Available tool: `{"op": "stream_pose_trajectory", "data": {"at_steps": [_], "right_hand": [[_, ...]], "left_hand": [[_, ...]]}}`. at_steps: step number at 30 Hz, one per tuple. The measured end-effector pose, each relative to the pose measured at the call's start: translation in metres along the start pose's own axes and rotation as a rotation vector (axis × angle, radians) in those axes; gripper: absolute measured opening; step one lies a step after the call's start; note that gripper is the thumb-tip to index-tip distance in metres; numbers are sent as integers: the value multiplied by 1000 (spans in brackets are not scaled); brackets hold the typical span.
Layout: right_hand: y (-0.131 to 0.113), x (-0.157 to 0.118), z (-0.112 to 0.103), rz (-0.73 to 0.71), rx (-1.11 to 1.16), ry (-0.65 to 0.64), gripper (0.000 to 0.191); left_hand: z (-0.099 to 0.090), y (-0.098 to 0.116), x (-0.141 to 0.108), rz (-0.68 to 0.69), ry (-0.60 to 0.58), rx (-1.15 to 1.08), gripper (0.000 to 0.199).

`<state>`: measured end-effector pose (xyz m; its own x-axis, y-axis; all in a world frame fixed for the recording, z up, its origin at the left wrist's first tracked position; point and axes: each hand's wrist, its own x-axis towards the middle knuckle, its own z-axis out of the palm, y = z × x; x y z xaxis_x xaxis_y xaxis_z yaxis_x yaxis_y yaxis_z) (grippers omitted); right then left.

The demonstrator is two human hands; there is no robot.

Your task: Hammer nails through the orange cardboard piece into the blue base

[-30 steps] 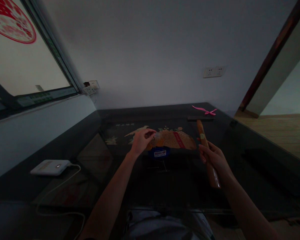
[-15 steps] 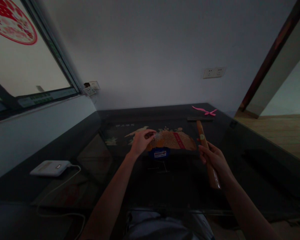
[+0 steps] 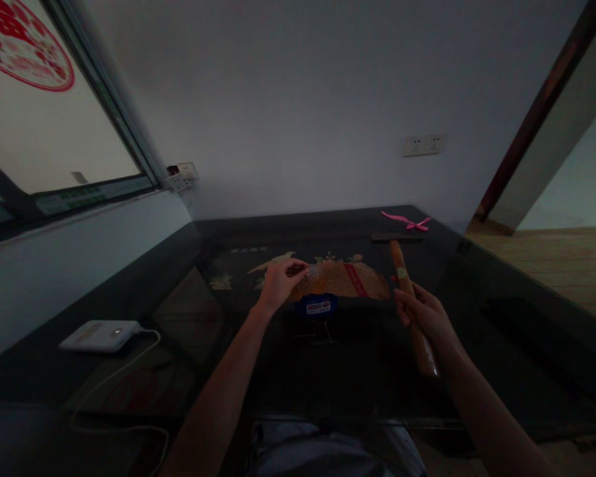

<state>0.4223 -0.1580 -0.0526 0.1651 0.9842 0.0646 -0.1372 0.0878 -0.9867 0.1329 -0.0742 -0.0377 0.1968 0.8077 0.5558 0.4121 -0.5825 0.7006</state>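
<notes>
My right hand (image 3: 422,315) is closed around the brown wooden handle of a hammer (image 3: 398,262), whose dark head points away from me, at the far end. My left hand (image 3: 281,281) is closed in a pinch. Between its fingertips shows a small dark brown thing (image 3: 295,270), too dim to name. That hand is at the left end of a brown, speckled, curved piece (image 3: 332,277) with a red band across it. Just in front of this piece is a blue object (image 3: 318,306) with a white label. Thin pale metal-like strips (image 3: 322,333) lie nearer to me.
The dark glossy tabletop (image 3: 362,377) bears printed flowers and a bird. At left lies a white power bank (image 3: 100,336) with a white cable. A pink ribbon-like strip (image 3: 414,224) lies at the back right. Behind rises a wall with sockets (image 3: 424,144).
</notes>
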Motion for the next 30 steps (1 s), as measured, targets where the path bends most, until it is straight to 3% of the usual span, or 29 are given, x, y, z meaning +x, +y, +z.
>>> {"op": "stream_pose_trajectory", "data": {"at_steps": [30], "right_hand": [[5, 3, -2, -7, -2, 10, 55]], "left_hand": [[-4, 7, -1, -25, -43, 68, 7]]}}
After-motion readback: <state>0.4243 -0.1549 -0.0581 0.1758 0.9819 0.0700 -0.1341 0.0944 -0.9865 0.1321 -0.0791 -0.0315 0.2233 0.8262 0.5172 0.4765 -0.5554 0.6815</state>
